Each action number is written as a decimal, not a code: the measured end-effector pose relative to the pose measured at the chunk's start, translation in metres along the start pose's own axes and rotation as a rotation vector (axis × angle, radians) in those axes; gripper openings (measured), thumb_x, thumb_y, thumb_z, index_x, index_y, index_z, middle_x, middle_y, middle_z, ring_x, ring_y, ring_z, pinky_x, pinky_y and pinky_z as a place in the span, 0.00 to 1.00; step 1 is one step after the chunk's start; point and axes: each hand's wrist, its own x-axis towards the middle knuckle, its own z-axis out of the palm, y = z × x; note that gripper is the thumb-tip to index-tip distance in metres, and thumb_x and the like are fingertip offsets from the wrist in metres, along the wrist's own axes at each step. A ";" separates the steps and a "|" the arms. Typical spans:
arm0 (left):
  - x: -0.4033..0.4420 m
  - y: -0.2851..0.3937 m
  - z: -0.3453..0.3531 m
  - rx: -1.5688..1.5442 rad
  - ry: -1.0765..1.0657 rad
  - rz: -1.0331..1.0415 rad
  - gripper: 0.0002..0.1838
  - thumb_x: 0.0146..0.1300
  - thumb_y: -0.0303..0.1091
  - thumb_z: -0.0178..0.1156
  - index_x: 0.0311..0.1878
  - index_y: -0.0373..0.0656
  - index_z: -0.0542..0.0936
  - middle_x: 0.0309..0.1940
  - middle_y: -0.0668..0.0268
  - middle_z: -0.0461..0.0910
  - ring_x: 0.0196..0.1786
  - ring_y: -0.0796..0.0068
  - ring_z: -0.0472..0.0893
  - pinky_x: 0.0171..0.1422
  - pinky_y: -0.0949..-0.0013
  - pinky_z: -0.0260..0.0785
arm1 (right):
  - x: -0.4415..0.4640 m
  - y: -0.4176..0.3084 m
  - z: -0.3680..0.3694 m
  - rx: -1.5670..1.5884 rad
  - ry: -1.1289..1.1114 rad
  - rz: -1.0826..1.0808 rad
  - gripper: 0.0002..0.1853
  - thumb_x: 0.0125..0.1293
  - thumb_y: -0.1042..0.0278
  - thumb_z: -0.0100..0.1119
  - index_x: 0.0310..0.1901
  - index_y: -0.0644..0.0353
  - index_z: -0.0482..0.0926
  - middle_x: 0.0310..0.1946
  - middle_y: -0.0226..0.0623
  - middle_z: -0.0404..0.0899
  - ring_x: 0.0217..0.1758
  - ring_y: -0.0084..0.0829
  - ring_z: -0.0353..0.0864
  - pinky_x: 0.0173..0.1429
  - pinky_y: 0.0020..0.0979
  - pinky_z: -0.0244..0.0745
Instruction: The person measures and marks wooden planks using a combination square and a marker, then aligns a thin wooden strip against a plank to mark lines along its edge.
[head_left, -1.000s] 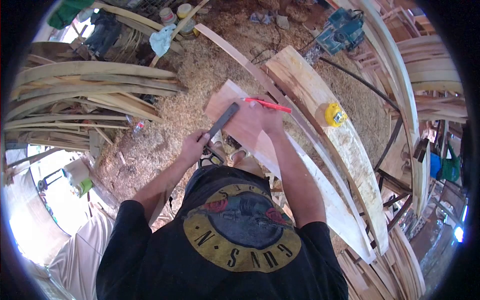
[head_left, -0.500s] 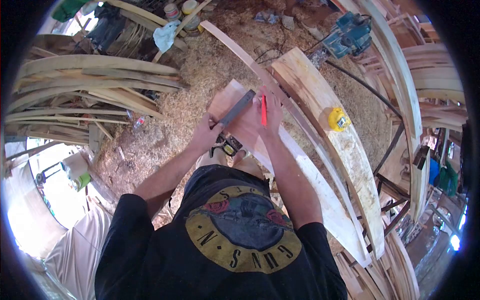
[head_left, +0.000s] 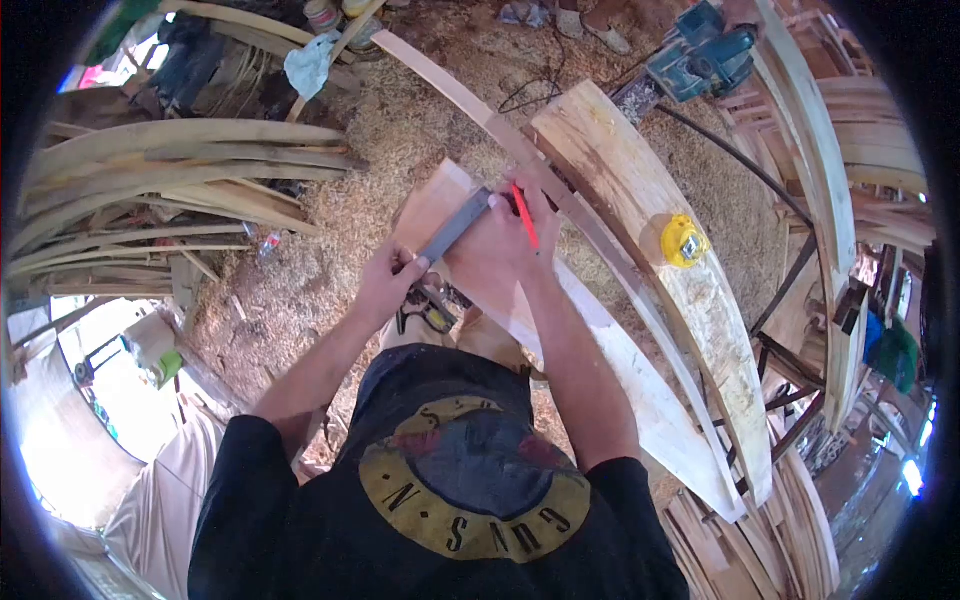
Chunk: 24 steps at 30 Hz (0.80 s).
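Observation:
My left hand grips the lower end of a flat dark metal bar, which lies slantwise across a pale wooden board. At the bar's upper end, my right hand has its fingers closed around a red pencil-like tool, its lower end pointing toward my wrist. The fingertips of my right hand touch or nearly touch the bar. What lies under my right palm is hidden.
A thin curved strip runs beside the board. Beyond it, a thick plank bears a yellow tape measure. A teal power tool sits at the upper right. Curved timbers are stacked at the left, above shavings.
My right hand has come to the bar's upper end, and the red tool has swung from nearly level to steep. The bar now lies further across the board, with my left hand still on it.

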 end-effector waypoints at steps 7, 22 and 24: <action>0.002 -0.003 -0.006 -0.053 -0.038 -0.128 0.11 0.73 0.32 0.63 0.51 0.35 0.75 0.39 0.60 0.84 0.41 0.73 0.84 0.49 0.67 0.78 | 0.001 -0.007 0.001 0.008 0.003 0.035 0.20 0.60 0.77 0.70 0.55 0.51 0.81 0.40 0.30 0.89 0.44 0.34 0.85 0.51 0.36 0.83; 0.000 0.002 -0.007 -0.008 -0.102 -0.166 0.10 0.75 0.34 0.62 0.47 0.37 0.74 0.34 0.64 0.84 0.37 0.77 0.83 0.45 0.70 0.77 | 0.003 -0.015 -0.001 0.070 -0.013 0.086 0.17 0.63 0.80 0.65 0.53 0.57 0.80 0.40 0.38 0.88 0.46 0.31 0.88 0.52 0.32 0.83; 0.000 -0.004 -0.005 -0.020 -0.094 -0.133 0.10 0.75 0.33 0.62 0.47 0.37 0.73 0.34 0.63 0.85 0.37 0.77 0.83 0.44 0.71 0.77 | 0.002 -0.017 -0.001 0.072 -0.008 0.106 0.17 0.63 0.81 0.64 0.53 0.57 0.80 0.41 0.39 0.87 0.46 0.30 0.88 0.52 0.30 0.84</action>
